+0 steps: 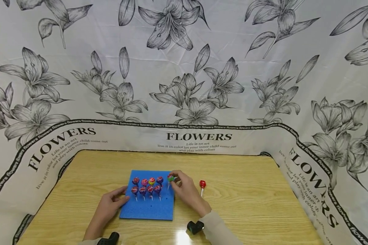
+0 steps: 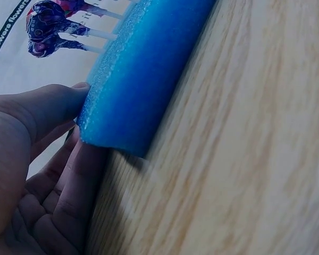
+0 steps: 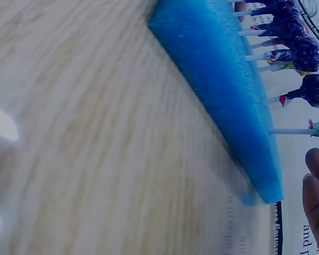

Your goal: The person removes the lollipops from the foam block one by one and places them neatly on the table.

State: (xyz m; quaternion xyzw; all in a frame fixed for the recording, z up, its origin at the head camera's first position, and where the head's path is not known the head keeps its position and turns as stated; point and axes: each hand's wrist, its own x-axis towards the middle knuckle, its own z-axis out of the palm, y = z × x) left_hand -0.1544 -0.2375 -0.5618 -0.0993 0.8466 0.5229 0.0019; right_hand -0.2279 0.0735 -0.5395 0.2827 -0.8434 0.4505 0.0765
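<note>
A blue foam pad (image 1: 147,207) lies on the wooden table, with several wrapped lollipops (image 1: 147,185) standing in it in two rows. My left hand (image 1: 122,195) rests at the pad's left edge. In the left wrist view its thumb (image 2: 48,106) and a straight finger touch the corner of the foam pad (image 2: 143,79). My right hand (image 1: 174,178) pinches a green-and-pink lollipop (image 1: 170,178) at the pad's far right corner. The right wrist view shows that lollipop's stick (image 3: 292,130) standing in the foam pad (image 3: 223,90). A red lollipop (image 1: 202,184) lies on the table to the right.
The wooden table (image 1: 251,197) is walled on three sides by a white cloth printed with flowers (image 1: 199,102). Bare tabletop stretches to the right of the red lollipop and behind the pad. A black wrist mount (image 1: 195,227) sits on each forearm.
</note>
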